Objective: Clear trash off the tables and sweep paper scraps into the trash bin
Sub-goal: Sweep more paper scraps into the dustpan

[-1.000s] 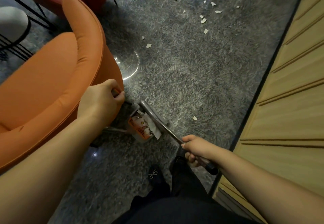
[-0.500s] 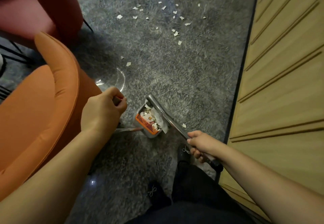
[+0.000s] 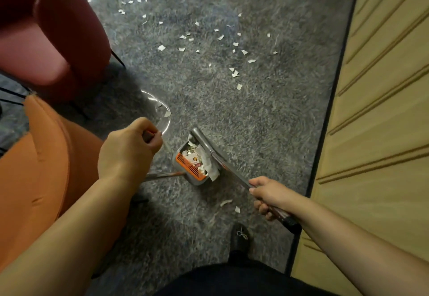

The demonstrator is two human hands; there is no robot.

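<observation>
A grey dustpan (image 3: pixel 197 181) with an orange comb edge hangs over the grey carpet, packed with paper and wrappers. My right hand (image 3: pixel 269 197) grips a long metal handle (image 3: pixel 229 169) that runs up-left along the pan's far side. Left of the pan, my left hand (image 3: pixel 128 149) grips the top of another handle; a thin metal rod (image 3: pixel 162 175) shows below that wrist, pointing at the pan. Several white paper scraps (image 3: pixel 234 73) lie scattered on the carpet beyond the pan. Two more scraps (image 3: pixel 236 209) lie near my right hand.
An orange armchair (image 3: pixel 44 170) fills the left side, with a dark red chair (image 3: pixel 46 31) behind it. A clear curved rim (image 3: pixel 162 116) shines on the carpet beside the chairs. A wooden slatted panel (image 3: pixel 380 114) lines the right. My black shoe (image 3: pixel 241 237) is below the pan.
The view has moved forward along the carpet, so more scraps show ahead. The pan and both handles came along. Neither hand has changed its hold.
</observation>
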